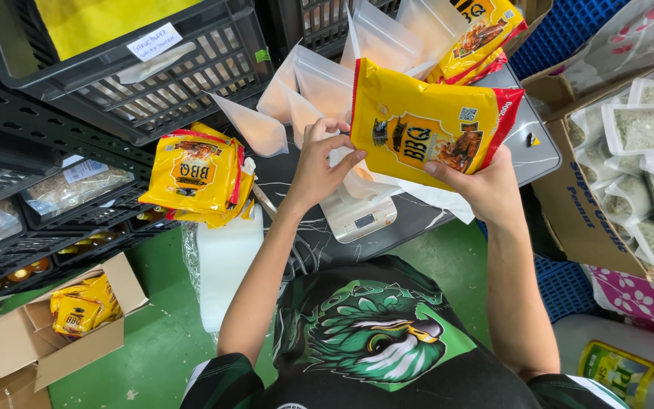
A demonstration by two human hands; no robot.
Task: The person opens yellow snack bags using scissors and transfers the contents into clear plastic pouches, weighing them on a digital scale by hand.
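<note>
Two hands' fingers (448,173) gripping yellow pouch (425,125)

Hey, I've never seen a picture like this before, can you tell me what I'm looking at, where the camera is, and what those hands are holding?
This is one picture from a camera worn on a person's head, looking down, so you see their own two bare arms and their shirt at the bottom. No machine is involved.

Both hands hold up one yellow and red snack packet: the left hand grips its left edge, the right hand supports its lower right corner. Beneath it, on a dark table, sits a small kitchen scale with clear empty pouches behind it. A stack of similar yellow packets lies to the left, and more sit in a cardboard box on the green floor. At right, a carton holds clear bags of pale grains.
</note>
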